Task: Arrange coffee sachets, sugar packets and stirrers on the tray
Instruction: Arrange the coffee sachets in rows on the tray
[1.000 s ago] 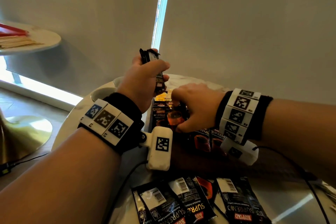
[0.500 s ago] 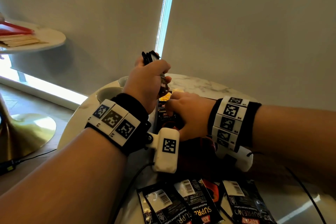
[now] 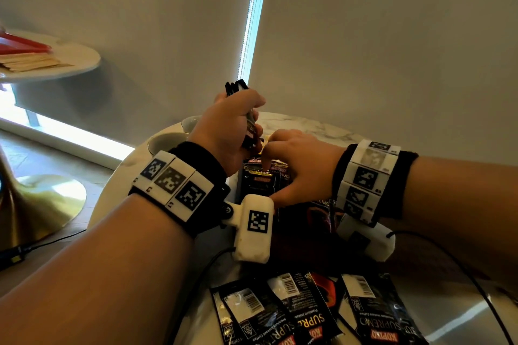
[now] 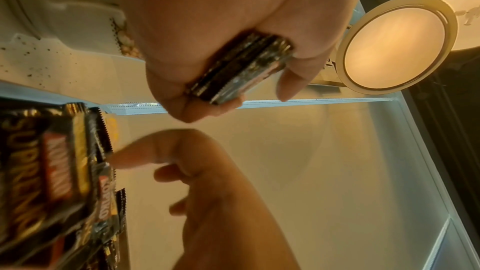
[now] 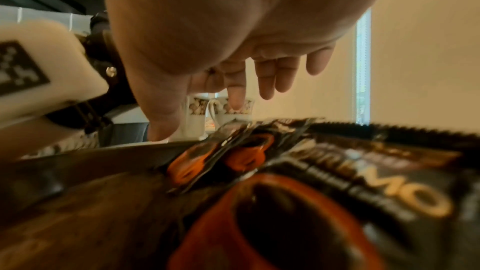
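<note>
left hand [image 3: 224, 126] is gripping a stack of black coffee sachets [image 4: 241, 68] upright above the marble table [image 3: 302, 123]. right hand [image 3: 300, 165], fingers loose and grasping nothing, fingertip touching the sachets laid on the dark wooden tray [image 5: 78, 202]. more sachets [image 3: 308, 311] lie nearer.

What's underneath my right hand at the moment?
Under the right hand lie overlapping black coffee sachets on a dark wooden tray. The palm covers the far ends of some, so their number stays unclear.
</note>
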